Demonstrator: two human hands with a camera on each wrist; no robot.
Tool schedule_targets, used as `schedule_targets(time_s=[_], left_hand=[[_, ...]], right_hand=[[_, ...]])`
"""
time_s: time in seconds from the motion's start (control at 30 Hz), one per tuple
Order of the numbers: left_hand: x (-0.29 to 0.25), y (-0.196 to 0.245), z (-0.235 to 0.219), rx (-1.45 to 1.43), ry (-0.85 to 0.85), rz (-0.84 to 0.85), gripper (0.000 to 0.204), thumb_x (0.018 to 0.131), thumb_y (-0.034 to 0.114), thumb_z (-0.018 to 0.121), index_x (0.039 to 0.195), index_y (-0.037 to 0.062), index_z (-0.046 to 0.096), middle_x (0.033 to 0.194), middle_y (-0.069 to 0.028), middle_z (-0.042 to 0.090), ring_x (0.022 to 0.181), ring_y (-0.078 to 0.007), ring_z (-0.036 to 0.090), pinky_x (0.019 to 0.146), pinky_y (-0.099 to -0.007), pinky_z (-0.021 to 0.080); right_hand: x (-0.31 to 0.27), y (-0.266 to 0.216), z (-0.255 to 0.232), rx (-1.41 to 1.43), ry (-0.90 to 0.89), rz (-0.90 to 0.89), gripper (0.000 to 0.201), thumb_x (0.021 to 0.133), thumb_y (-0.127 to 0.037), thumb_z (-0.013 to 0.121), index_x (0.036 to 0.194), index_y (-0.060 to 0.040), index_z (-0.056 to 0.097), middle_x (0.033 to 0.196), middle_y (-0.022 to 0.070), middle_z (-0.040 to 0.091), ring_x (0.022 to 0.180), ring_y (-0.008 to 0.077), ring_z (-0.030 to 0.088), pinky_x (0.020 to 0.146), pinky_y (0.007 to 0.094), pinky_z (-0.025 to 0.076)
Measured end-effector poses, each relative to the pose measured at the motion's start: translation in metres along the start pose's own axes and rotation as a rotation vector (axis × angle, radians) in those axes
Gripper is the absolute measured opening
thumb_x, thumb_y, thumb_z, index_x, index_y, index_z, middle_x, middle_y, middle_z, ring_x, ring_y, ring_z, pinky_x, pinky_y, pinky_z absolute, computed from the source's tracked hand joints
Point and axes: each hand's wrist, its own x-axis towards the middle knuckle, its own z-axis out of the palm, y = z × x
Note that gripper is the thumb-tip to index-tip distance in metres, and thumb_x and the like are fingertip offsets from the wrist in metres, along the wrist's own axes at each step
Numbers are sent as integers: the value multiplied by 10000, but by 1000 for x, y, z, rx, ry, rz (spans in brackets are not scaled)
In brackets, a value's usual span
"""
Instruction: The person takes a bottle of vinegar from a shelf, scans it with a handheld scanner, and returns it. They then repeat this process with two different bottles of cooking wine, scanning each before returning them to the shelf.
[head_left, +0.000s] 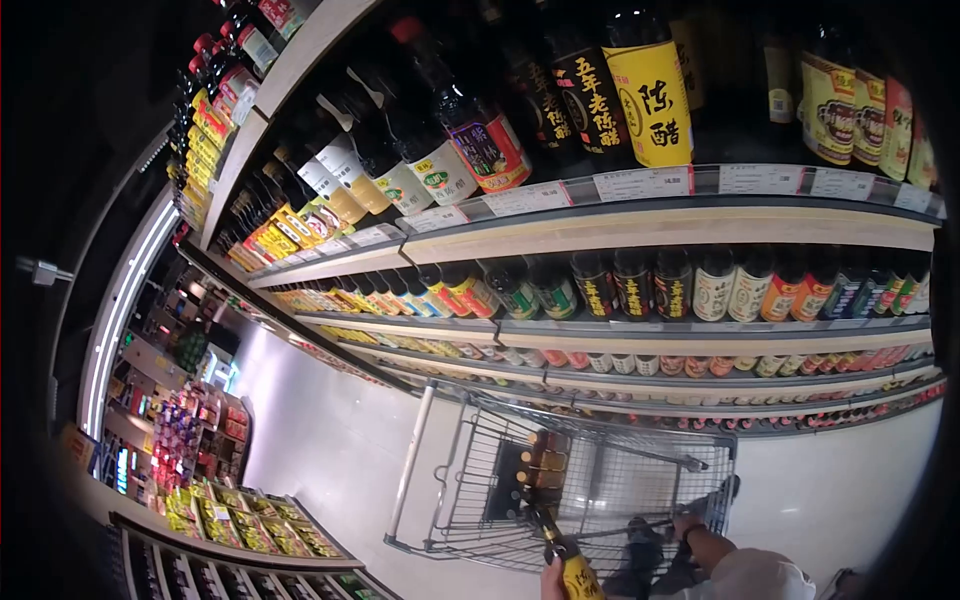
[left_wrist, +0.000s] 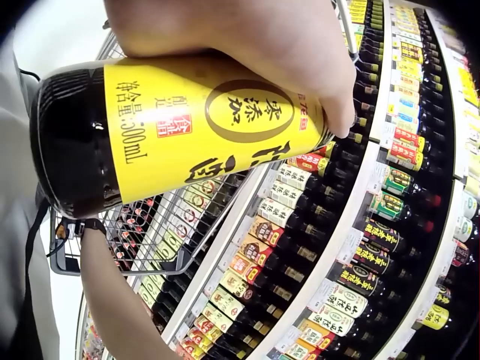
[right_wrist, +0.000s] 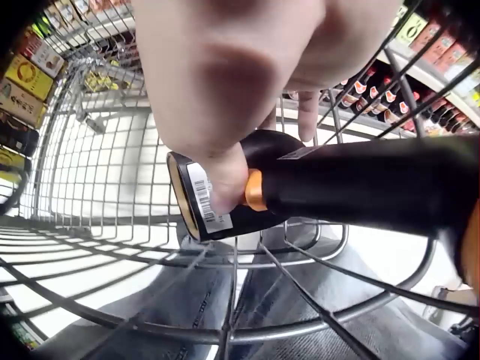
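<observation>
My left hand (head_left: 552,580) grips a dark vinegar bottle (head_left: 580,578) with a yellow label, low in the head view. Close up in the left wrist view, the bottle (left_wrist: 202,124) lies sideways, its dark base to the left and the hand (left_wrist: 247,34) curled round its upper part. My right hand (head_left: 687,523) holds the shopping cart (head_left: 410,460) on the side near my legs. In the right wrist view, its thumb curls down over the cart's black handle (right_wrist: 360,180), beside an orange band (right_wrist: 255,190) and a barcode sticker (right_wrist: 204,196).
Several amber bottles (head_left: 545,460) with dark caps lie in the cart. Beyond it, long shelves (head_left: 650,235) carry rows of vinegar and sauce bottles. A tall yellow-labelled bottle (head_left: 650,100) stands on the upper shelf. Snack displays (head_left: 250,525) line the aisle at left.
</observation>
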Motion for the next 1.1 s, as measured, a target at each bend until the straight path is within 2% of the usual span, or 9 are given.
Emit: schedule_targets(time_s=[0.07,0.2,0.3,0.6,0.7,0.87,0.93,1.03,1.1], left_hand=[[-3,9,5,-137,-94,-75,444,1005,404,519,1175,-6,516,991,-158,656,855,-292,684,768,-425,578],[14,11,4,96,-73,22,728,970,662,369,1199,3,577,984,-153,660,924,-284,668,840,-438,550],[23,26,21,-13,-140,60,613,985,594,421,1144,20,568,950,-146,660,841,-286,674,757,-425,566],[39,54,45,-28,-240,4,636,961,652,411,1078,52,586,919,-112,646,789,-282,657,696,-423,557],[31,62,55,-90,-271,-47,634,956,666,410,1101,76,591,938,-109,654,807,-285,659,713,-423,555],[19,76,63,-207,-329,-67,670,971,660,361,1145,53,585,958,-129,655,846,-298,663,747,-432,552],[17,77,63,-195,-343,3,661,979,648,350,1151,52,578,975,-131,653,845,-297,662,754,-423,552],[12,81,63,-186,-343,43,652,989,635,337,1164,49,564,992,-131,650,846,-294,662,753,-418,554],[10,84,61,-180,-383,66,652,992,632,331,1169,46,557,997,-129,646,846,-296,662,752,-417,554]], right_hand=[[-22,1,-20,87,338,-173,434,853,-322,665,1240,-127,636,1202,174,660,1125,358,624,936,511,499],[-122,-25,-137,306,459,-304,316,784,-242,691,1052,-76,674,1106,176,652,1081,374,605,927,480,490],[-173,-31,-180,385,837,-494,318,723,-103,741,1034,-90,676,986,124,634,949,343,618,822,433,515],[-331,-40,-282,1000,1257,-819,438,771,36,765,1184,-70,667,1257,83,556,1123,221,575,978,325,478],[-380,-54,-293,1752,893,-972,462,953,49,516,1391,-77,439,1481,116,440,1262,242,517,1034,393,460],[-389,-82,-281,2039,478,-1239,519,1023,-348,520,1461,-103,387,1387,110,518,1146,272,575,935,449,512],[-374,-93,-264,2118,233,-969,737,965,-651,379,1424,-76,408,1241,176,594,1003,301,633,827,424,546],[-369,-112,-242,1904,-73,-773,827,898,-790,256,1207,-64,504,887,197,628,656,274,633,585,391,522],[-368,-121,-231,1845,-167,-679,747,908,-781,267,1084,-94,503,828,118,584,597,223,583,578,334,493]])
